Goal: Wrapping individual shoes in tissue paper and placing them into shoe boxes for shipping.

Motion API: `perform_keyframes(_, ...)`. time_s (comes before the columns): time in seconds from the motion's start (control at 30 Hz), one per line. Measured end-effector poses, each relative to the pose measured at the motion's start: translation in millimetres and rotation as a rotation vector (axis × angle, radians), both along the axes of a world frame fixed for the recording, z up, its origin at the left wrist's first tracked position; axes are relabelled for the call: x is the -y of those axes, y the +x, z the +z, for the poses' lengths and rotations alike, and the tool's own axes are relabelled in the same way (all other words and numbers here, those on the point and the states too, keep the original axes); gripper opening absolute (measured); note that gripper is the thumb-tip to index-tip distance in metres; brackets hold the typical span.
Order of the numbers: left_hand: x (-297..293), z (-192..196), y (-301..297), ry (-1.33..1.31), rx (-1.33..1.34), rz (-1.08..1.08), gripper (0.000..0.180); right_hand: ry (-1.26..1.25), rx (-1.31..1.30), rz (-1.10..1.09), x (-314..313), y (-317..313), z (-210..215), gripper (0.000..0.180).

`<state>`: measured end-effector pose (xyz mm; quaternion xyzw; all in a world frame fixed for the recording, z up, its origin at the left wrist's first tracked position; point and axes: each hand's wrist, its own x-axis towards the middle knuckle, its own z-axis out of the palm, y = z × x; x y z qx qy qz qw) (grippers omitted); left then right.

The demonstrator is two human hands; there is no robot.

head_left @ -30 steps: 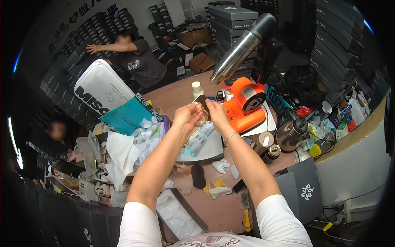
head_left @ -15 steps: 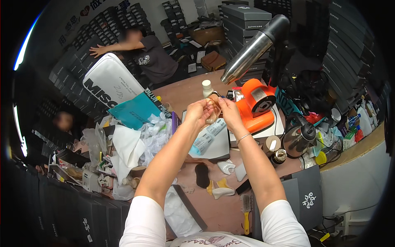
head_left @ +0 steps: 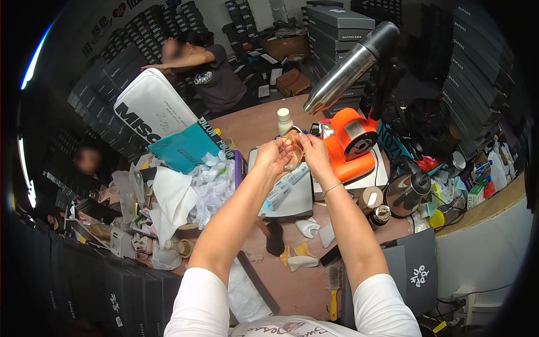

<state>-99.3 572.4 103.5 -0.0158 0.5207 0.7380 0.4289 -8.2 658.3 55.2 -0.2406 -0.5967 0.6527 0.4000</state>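
Observation:
Over the worktable, my left hand (head_left: 274, 157) and my right hand (head_left: 316, 157) are close together, fingers pinched on a thin tan, partly see-through loop (head_left: 292, 161). Its exact kind is hard to make out. Below them a blue-and-white packet (head_left: 286, 187) lies on a pale box (head_left: 295, 207). Just beyond my hands stands a white bottle (head_left: 285, 122) with a cap. Right of my right hand is an orange machine (head_left: 352, 163), and a shiny metal tube (head_left: 343, 76) slants down above it.
A dark kettle (head_left: 409, 194) and small jars (head_left: 371, 197) stand at right. Crumpled white paper (head_left: 213, 185) and a teal bag (head_left: 182, 149) lie at left. A yellow-handled brush (head_left: 334, 292) lies near me. A person (head_left: 216, 78) stands beyond the table among stacked shoe boxes.
My hands keep hold of the tan loop, with my left fingers slightly shifted. The person across the table has drawn the outstretched arm back and bent it. The view has shifted slightly.

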Motion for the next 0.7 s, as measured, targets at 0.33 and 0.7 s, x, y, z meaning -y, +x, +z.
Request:
perform_keyframes(0.33,1,2,1,-0.033,-0.038,-0.054,0.011,0.001,0.064,0.001,1,3,1,0.037)
perform_keyframes(0.7,0,-4,4,-0.105,-0.124,0.056,0.006,0.034,0.041,0.015,9,-12,-16,0.039)
